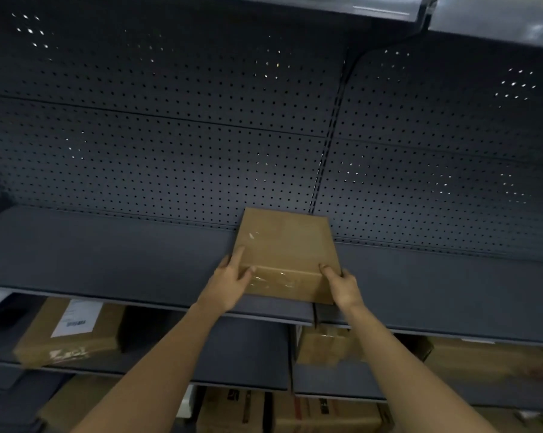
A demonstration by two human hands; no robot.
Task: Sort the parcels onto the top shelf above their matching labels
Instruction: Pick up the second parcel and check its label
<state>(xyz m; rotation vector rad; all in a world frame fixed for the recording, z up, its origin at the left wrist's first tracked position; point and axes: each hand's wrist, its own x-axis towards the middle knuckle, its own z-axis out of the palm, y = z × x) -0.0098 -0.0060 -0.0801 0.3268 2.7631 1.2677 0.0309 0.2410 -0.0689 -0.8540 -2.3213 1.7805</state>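
As both hands grip its near corners, flat parcel on shelf, long axis toward pegboard

You have a flat brown cardboard parcel, taped on its near face, lying flat on the dark top shelf by the upright.

Both my arms reach up and forward, bare to the elbow and nearly straight, drawing closer toward the hands. My left hand is turned palm inward, forefinger stretched forward and thumb pressed in from the near side. My right hand mirrors it on the other side, fingers curled in and thumb on top, wrist bent slightly.
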